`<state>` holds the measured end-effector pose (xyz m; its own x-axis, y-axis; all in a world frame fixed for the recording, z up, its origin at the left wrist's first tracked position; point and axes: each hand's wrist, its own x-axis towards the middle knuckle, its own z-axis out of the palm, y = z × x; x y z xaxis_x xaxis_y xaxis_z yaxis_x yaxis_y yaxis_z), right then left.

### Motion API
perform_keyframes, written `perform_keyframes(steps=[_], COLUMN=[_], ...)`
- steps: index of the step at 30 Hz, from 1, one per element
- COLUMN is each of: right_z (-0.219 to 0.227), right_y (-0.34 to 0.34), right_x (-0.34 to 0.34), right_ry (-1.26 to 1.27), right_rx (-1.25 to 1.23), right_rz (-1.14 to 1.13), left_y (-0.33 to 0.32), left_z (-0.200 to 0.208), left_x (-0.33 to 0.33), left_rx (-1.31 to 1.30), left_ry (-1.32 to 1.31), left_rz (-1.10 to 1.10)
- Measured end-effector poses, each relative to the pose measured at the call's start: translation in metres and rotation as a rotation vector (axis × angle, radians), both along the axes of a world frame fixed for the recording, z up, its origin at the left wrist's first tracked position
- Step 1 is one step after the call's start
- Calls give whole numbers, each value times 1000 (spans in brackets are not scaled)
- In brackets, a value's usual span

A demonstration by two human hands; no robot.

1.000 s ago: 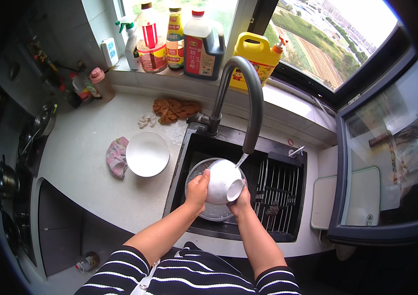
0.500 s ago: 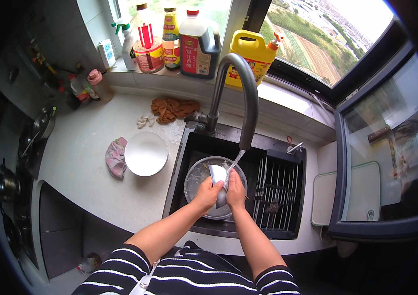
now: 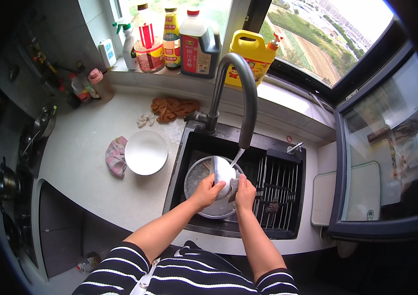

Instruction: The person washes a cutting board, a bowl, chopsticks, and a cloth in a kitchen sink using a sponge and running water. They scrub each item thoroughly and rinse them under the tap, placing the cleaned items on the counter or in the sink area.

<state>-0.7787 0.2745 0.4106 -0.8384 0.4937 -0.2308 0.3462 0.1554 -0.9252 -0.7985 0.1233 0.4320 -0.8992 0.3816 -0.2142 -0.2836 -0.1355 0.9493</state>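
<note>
My left hand (image 3: 206, 192) grips a small shiny silvery-white bowl (image 3: 224, 173), tipped on its side under the water running from the faucet (image 3: 250, 98). A greyish cloth (image 3: 234, 189) is pinched in my closed right hand (image 3: 245, 194), beside the bowl's outer surface. Below both hands sits a round metal basin (image 3: 187, 183) holding water, with thin stick-like things in it that are mostly hidden. The basin stands in the left part of the black sink (image 3: 173, 199).
A white bowl (image 3: 146, 153) and a pink cloth (image 3: 116, 157) lie on the left counter, with a brown cloth (image 3: 172, 109) behind. A metal rack (image 3: 275, 196) fills the sink's right side. Several bottles line the sill, among them a yellow jug (image 3: 248, 54). The open window pane (image 3: 386, 147) juts in at right.
The silvery bowl has turned and risen slightly, showing more of its outside. My right hand has shifted right and down, and the greyish cloth in it now shows.
</note>
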Motion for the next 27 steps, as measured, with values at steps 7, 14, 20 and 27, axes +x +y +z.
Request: perform_keyframes(steps=[7,14,20,27], right_z=[35,19,-20,8], right_y=[-19,21,-7,-37], right_x=[-8,-19,9,7], right_ry=[422,-283,123,346], right_rx=[393,-960,-818,568], right_rz=[289,147,-48,333], left_y=[-13,-35,-4,10], left_z=[21,23,20,-8], left_x=[-7,-8,-19,-23], left_rx=[-202,309,612,427], left_ry=[72,-347,-541,-573], left_rz=[-282,-386,261,339])
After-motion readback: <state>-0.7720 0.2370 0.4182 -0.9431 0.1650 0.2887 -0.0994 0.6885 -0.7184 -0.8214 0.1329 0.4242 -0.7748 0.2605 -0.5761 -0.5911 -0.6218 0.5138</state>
